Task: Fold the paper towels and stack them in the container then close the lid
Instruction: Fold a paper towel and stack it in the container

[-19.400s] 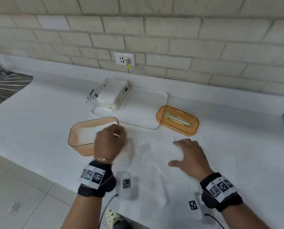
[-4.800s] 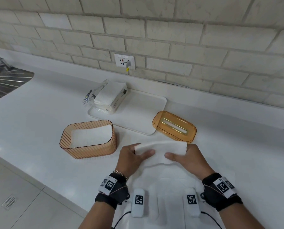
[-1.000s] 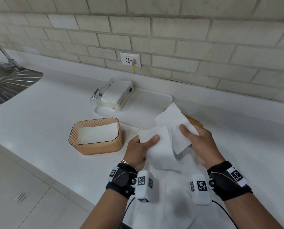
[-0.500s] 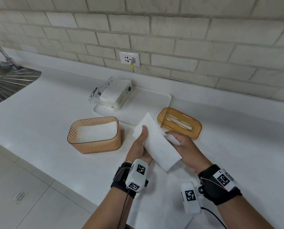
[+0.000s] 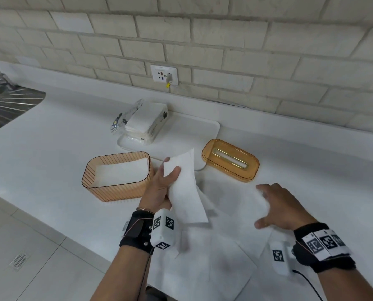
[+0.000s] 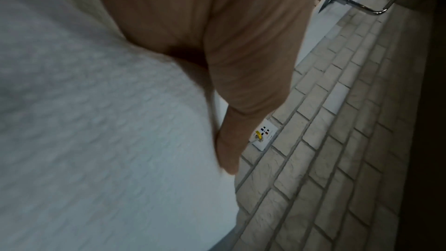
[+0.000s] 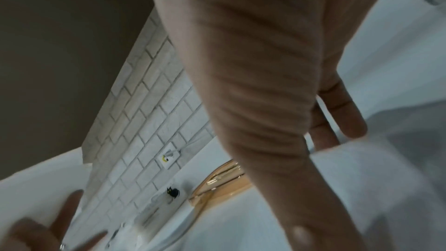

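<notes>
1. Left hand (image 5: pixel 159 190): fingers hidden behind the folded paper towel (image 5: pixel 185 187).
2. Right hand (image 5: pixel 283 207): fingertips blurred against the loose sheets (image 5: pixel 231 246), contact unclear.
3. Loose sheets run off the bottom edge.

Open-topped container (image 5: pixel 118 177); lid (image 5: pixel 230 162) seemingly well aside.
</notes>
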The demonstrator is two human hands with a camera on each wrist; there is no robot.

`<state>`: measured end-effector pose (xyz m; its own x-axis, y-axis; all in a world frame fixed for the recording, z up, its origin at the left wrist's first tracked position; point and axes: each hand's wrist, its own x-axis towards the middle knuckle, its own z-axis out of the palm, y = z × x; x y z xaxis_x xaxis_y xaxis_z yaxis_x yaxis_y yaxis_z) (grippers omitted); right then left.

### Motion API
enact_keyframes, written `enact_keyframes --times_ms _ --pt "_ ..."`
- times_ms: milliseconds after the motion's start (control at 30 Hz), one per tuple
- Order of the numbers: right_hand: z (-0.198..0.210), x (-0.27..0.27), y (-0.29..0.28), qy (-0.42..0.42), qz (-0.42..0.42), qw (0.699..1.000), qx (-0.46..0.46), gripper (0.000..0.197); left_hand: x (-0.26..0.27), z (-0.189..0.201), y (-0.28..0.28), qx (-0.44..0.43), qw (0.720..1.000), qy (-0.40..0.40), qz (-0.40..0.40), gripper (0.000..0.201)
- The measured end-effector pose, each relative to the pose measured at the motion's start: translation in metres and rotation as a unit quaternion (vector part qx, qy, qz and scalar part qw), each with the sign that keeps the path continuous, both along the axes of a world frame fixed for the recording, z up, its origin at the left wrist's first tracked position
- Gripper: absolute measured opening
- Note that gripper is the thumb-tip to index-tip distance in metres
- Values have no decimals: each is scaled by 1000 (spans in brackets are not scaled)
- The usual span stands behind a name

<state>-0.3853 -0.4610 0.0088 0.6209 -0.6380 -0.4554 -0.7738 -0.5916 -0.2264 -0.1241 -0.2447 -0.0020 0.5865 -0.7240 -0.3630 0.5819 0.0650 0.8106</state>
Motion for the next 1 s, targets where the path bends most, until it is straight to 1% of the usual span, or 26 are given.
enact_keyframes --times_ms 33,67,100,167,200,300,333,367,433,500,533,567,600,633,667,733,833,900,967,1000 --pt "-2 0 -1 -1 -6 1000 16 121 -1 2 0 -2 1000 7 -14 82" --pt "-3 1 -3 -2 -18 999 36 114 -1 0 2 4 1000 18 -20 77" --pt "-4 0 -6 1 -30 998 47 108 0 0 2 20 999 21 -20 70" --pt "-7 -1 -11 3 -42 998 55 104 -4 0 2 59 998 23 -12 57" --pt "-9 -3 -15 -15 -49 997 62 96 -7 1 2 70 997 28 -13 51" --pt "2 -9 -18 -114 -55 985 114 36 -19 12 -1 62 997 50 -22 36" --pt "13 -10 -16 -142 -44 981 124 25 -21 12 -2 69 997 40 -23 34" --pt "26 -10 -13 -166 -32 977 131 21 -25 13 -5 72 997 28 -20 36" --pt "58 -8 -4 -206 -8 968 141 27 -30 13 -10 72 997 0 -13 42" --pt "92 -4 6 -205 25 963 173 35 -38 16 -15 69 997 -19 -21 42" --pt "107 -1 11 -192 48 960 198 33 -42 18 -18 64 997 -26 -28 42" --pt "118 3 15 -177 74 955 224 27 -46 21 -20 59 997 -31 -38 43" --pt "128 8 19 -162 99 952 242 19 -49 23 -23 54 997 -34 -50 44" --pt "131 14 21 -153 124 949 246 16 -53 25 -25 48 996 -34 -59 45" --pt "132 23 24 -153 138 948 244 18 -58 25 -26 37 996 -30 -70 46" --pt "122 40 27 -180 135 947 227 24 -65 26 -30 20 995 -14 -97 50" --pt "98 60 30 -258 75 947 176 35 -73 32 -32 16 995 17 -96 55" --pt "85 67 32 -294 47 941 159 34 -73 32 -32 16 994 57 -89 69" --pt "74 70 35 -310 28 940 141 33 -70 28 -30 17 991 96 -92 89" --pt "70 72 35 -312 25 941 129 35 -70 27 -28 12 989 102 -105 94"
